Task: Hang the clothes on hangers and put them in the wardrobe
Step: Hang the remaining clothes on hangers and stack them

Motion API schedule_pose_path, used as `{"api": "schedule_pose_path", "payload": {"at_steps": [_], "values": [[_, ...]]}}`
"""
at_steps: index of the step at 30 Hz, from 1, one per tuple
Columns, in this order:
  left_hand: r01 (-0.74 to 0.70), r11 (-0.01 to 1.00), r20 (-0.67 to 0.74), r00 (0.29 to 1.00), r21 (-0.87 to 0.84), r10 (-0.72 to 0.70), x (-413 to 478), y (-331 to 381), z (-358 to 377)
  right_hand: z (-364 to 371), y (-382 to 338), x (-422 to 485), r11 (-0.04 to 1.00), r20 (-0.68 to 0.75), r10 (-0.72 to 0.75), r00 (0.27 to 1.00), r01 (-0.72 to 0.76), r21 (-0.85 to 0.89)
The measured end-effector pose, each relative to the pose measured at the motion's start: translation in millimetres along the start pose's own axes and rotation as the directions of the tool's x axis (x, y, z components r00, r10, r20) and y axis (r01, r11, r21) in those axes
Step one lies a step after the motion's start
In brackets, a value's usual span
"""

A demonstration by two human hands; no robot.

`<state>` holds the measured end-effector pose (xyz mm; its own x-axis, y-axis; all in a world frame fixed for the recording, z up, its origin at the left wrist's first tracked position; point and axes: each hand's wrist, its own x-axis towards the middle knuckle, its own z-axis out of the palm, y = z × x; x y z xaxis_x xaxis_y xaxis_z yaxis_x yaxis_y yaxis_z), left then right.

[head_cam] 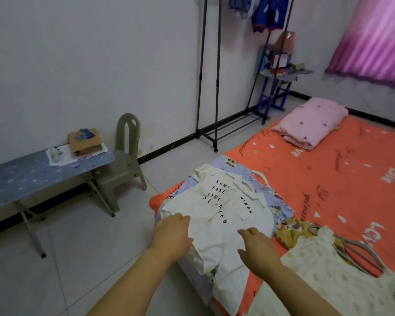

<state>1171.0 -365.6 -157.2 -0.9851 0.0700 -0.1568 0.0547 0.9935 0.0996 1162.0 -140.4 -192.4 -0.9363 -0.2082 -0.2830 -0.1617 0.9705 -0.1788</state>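
A white shirt with black lettering [221,201] lies spread on the corner of the bed, on top of a lilac printed garment [276,201]. A white hanger [259,176] shows at the shirt's collar. My left hand [172,236] rests flat on the shirt's left hem, fingers straight. My right hand [258,247] hovers over or touches its lower right part, fingers relaxed. A cream patterned garment [324,267] lies to the right on grey hangers [360,252], with a yellow garment [292,231] beside it. A black clothes rack [217,92] stands by the wall with blue clothes [269,12] hanging.
The bed has an orange sheet [328,179] and a folded pink quilt [310,122]. A blue ironing board [32,176] with a cardboard box [84,140] stands on the left beside a grey plastic chair [123,160]. A blue stand [278,83] is by the pink curtain [374,39].
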Motion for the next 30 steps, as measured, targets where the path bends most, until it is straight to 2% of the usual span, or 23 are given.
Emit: {"api": "schedule_pose_path", "payload": {"at_steps": [7, 12, 23, 30], "values": [[-0.222, 0.975, 0.059, 0.974, 0.022, 0.22, 104, -26, -6, -4, -1, 61, 0.982, -0.014, 0.183, 0.983, -0.182, 0.053], [-0.34, 0.939, 0.104, 0.937, 0.056, 0.333, 185, -23, -2, -10, 14, 125, 0.966, -0.067, 0.251, 0.966, -0.245, 0.084], [-0.439, 0.895, 0.234, 0.881, 0.08, 0.412, 368, -6, 8, -6, 58, 278, 0.909, 0.047, 0.358, 0.932, -0.36, 0.211], [-0.526, 0.849, 0.31, 0.815, 0.043, 0.49, 457, 23, 61, 24, 112, 345, 0.84, 0.104, 0.464, 0.879, -0.475, 0.263]]}}
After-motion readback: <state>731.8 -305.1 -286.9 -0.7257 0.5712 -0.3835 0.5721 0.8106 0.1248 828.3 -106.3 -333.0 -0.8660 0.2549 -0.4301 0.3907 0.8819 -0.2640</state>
